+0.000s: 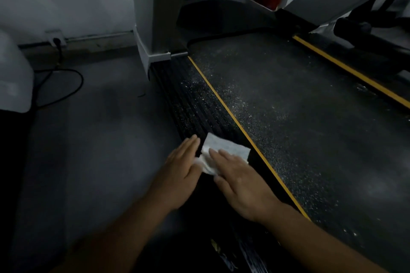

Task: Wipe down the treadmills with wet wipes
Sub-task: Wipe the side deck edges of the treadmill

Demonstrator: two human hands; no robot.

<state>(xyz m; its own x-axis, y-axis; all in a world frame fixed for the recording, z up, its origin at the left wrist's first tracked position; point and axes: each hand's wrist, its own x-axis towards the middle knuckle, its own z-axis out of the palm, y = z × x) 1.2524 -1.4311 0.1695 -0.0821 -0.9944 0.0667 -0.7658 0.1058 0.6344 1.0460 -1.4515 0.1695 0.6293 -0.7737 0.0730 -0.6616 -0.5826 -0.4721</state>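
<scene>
Right hand [240, 186] flat on white wet wipe [224, 153], left hand [182, 168] flat on its edge, treadmill side rail [190, 104]

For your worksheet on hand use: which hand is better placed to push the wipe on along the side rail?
Probably the right hand: it lies flat on the wipe over the rail; the left hand touches only its edge.

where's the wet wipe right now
In the head view, the wet wipe lies low and centre on the treadmill's ribbed left side rail, pressed under both hands, just left of the yellow stripe.
</scene>
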